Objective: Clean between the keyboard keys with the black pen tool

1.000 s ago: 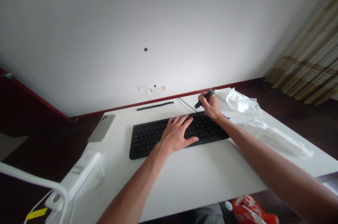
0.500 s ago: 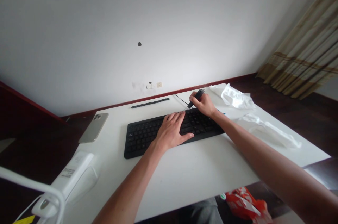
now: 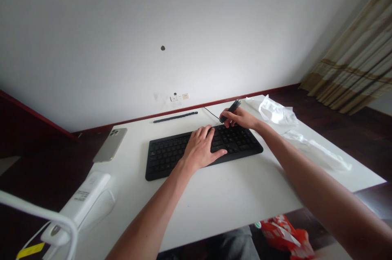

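Observation:
A black keyboard (image 3: 170, 155) lies at a slant across the white table (image 3: 190, 207). My left hand (image 3: 200, 147) rests on its middle, palm down, the thumb stretched to the right and the fingers toward the back edge. Over the right part of the keyboard's back edge, my right hand (image 3: 237, 117) pinches what looks like a folded bundle of black cable (image 3: 232, 108), its upper end sticking out above the fingers. A thin black cable (image 3: 211, 113) runs from the table's back edge toward this bundle; exactly where they meet is hidden.
A dark segmented strip (image 3: 176, 117) lies behind the keyboard. On the left are a phone (image 3: 110, 145) and a white power strip (image 3: 82, 198) with cords. Crumpled clear plastic bags (image 3: 277, 112) lie at the right. Below the front edge sits a red bag (image 3: 283, 235).
My right hand has turned, its fingers now lower and the black bundle tilted more to the right. My left hand stays on the keyboard. The view has shifted slightly.

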Motion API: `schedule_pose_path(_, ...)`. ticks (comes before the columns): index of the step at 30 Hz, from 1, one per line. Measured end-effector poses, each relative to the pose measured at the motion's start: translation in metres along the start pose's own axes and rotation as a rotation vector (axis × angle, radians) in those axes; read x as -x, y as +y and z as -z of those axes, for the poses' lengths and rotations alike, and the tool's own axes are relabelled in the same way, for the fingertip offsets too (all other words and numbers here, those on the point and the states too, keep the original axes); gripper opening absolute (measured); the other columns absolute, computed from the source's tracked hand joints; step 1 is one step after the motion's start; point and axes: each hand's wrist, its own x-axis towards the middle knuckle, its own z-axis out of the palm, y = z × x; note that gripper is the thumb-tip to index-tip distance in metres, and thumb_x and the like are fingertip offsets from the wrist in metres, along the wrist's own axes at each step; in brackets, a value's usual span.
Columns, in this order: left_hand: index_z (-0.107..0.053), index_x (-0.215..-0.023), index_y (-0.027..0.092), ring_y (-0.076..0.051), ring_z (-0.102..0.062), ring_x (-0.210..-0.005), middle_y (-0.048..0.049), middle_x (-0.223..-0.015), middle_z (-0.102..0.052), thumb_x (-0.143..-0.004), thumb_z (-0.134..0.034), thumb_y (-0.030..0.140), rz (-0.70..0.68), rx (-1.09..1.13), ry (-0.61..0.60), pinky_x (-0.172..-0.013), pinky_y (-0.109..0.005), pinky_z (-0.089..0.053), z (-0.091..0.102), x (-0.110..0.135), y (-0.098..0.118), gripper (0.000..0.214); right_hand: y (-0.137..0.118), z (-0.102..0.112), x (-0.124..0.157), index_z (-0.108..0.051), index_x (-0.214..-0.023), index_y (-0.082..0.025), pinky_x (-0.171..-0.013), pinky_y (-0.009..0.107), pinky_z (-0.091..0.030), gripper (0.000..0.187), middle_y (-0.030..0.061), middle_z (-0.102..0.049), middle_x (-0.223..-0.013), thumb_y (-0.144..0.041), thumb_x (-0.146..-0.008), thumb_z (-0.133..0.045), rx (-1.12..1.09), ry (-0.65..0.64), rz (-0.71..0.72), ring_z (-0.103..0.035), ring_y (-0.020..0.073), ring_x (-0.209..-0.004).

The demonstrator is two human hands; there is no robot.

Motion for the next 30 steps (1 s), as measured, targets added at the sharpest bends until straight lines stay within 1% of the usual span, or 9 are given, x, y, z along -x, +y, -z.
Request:
schedule_pose_path(3,-0.05,-0.15,0.018,-0.035,-0.048,-0.138,-0.0163,-0.152,-0.052,-0.093,-0.056,0.07,-0.002,0.004,-0.002,-0.119,-0.05,-0.037,-0.001,0.0,0.0,0.078,0.001,0.003,0.0,-0.074,-0.093,-0.018,-0.058,0.029,-0.05,0.044,0.0074,-0.076,-0.075,-0.061,-0.09,-0.064,-0.006,-0.017,-0.03,-0.071,0.0212,-0.068)
schedule_pose_path(7,-0.05,-0.15,0.017,-0.034,-0.048,-0.137,-0.0156,-0.15,-0.054,-0.094,-0.055,0.07,0.006,0.002,0.001,-0.119,-0.048,-0.037,0.0,-0.001,0.0,0.078,0.003,0.004,0.0,-0.076,-0.096,-0.018,-0.057,0.028,-0.049,0.045,0.0076,-0.077,-0.077,-0.061,-0.092,-0.063,0.013,-0.024,-0.022,-0.071,0.0206,-0.068)
schedule_pose_path(10,-0.053,-0.146,0.02,-0.033,-0.05,-0.134,-0.0138,-0.146,-0.056,-0.092,-0.056,0.072,0.039,0.023,0.016,-0.116,-0.047,-0.039,-0.001,-0.004,-0.002,0.075,0.004,0.004,0.001,-0.077,-0.097,-0.019,-0.057,0.028,-0.05,0.046,0.0075,-0.077,-0.078,-0.062,-0.092,-0.063,-0.003,-0.029,-0.027,-0.071,0.0205,-0.068)
schedule_pose_path(12,-0.056,-0.142,0.022,-0.034,-0.051,-0.131,-0.0134,-0.143,-0.057,-0.09,-0.06,0.073,0.062,0.033,0.027,-0.114,-0.048,-0.04,-0.002,-0.007,-0.002,0.073,0.003,0.005,0.002,-0.077,-0.098,-0.019,-0.058,0.029,-0.051,0.046,0.0079,-0.078,-0.08,-0.062,-0.091,-0.065,-0.019,-0.037,-0.04,-0.072,0.0211,-0.069)
schedule_pose_path(15,-0.058,-0.139,0.022,-0.034,-0.052,-0.128,-0.0133,-0.138,-0.058,-0.087,-0.067,0.069,0.065,0.024,0.037,-0.111,-0.049,-0.042,-0.004,-0.011,-0.003,0.071,-0.002,0.007,0.004,-0.078,-0.099,-0.018,-0.06,0.029,-0.053,0.045,0.0085,-0.078,-0.082,-0.061,-0.087,-0.07,-0.035,-0.047,-0.07,-0.073,0.0222,-0.073)
schedule_pose_path(18,-0.057,-0.138,0.021,-0.034,-0.052,-0.127,-0.0131,-0.137,-0.058,-0.086,-0.07,0.065,0.059,0.019,0.04,-0.11,-0.049,-0.043,-0.004,-0.011,-0.004,0.069,-0.007,0.008,0.006,-0.078,-0.101,-0.017,-0.062,0.03,-0.054,0.044,0.0091,-0.077,-0.083,-0.058,-0.086,-0.072,-0.039,-0.049,-0.091,-0.072,0.0223,-0.075)
schedule_pose_path(21,-0.056,-0.138,0.021,-0.034,-0.052,-0.128,-0.0136,-0.137,-0.057,-0.086,-0.07,0.064,0.065,0.034,0.029,-0.111,-0.049,-0.043,-0.003,-0.011,-0.004,0.069,-0.008,0.009,0.008,-0.077,-0.105,-0.016,-0.065,0.031,-0.055,0.047,0.0102,-0.077,-0.086,-0.059,-0.087,-0.071,-0.043,-0.075,-0.116,-0.072,0.0228,-0.079)
schedule_pose_path(24,-0.056,-0.138,0.023,-0.033,-0.052,-0.129,-0.0126,-0.138,-0.057,-0.088,-0.069,0.061,0.081,0.054,0.012,-0.111,-0.049,-0.042,-0.001,-0.011,-0.004,0.064,-0.007,0.01,0.01,-0.076,-0.109,-0.016,-0.066,0.031,-0.055,0.049,0.0108,-0.077,-0.089,-0.061,-0.088,-0.07,-0.078,-0.092,-0.135,-0.072,0.0233,-0.084)
schedule_pose_path(30,-0.057,-0.137,0.024,-0.033,-0.052,-0.132,-0.0113,-0.14,-0.057,-0.089,-0.068,0.053,0.112,0.108,-0.022,-0.113,-0.05,-0.042,0.001,-0.013,-0.007,0.057,-0.003,0.01,0.01,-0.075,-0.113,-0.015,-0.068,0.032,-0.056,0.051,0.0118,-0.076,-0.091,-0.06,-0.089,-0.07,-0.12,-0.107,-0.133,-0.073,0.0253,-0.09)
